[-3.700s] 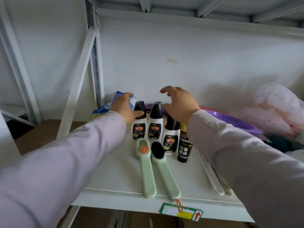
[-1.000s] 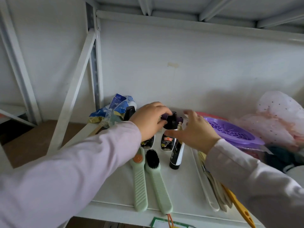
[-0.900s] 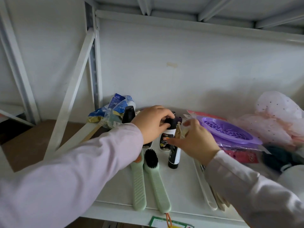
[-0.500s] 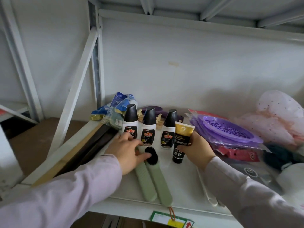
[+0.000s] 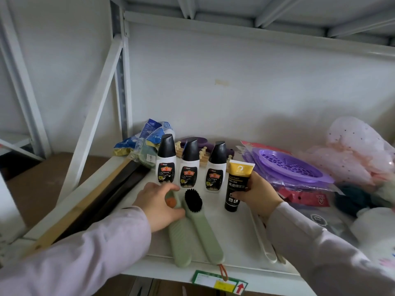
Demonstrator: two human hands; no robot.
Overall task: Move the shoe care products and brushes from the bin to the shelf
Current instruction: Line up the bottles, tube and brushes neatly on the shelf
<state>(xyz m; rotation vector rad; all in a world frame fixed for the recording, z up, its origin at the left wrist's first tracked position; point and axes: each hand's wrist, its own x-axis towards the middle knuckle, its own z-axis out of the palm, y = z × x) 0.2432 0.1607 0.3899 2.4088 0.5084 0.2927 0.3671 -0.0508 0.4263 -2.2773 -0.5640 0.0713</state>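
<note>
Three white bottles with black caps stand in a row on the white shelf: left bottle, middle bottle, right bottle. To their right a black and yellow tube stands on its cap, with my right hand closed around its lower half. Two green brushes lie side by side in front. My left hand rests on the head of the left brush, fingers curled over it. The right brush shows black bristles. The bin is out of view.
Blue and yellow packets lie at the back left, wooden pegs behind the bottles. Purple plastic baskets in a bag and a pink dotted bundle fill the right. A dark wooden-edged board lies along the left. A white shoehorn sits beside the brushes.
My left hand has come down from the bottle caps onto the left brush head. My right hand has shifted from the bottles to grip the tube. The bottles now stand uncovered in a row.
</note>
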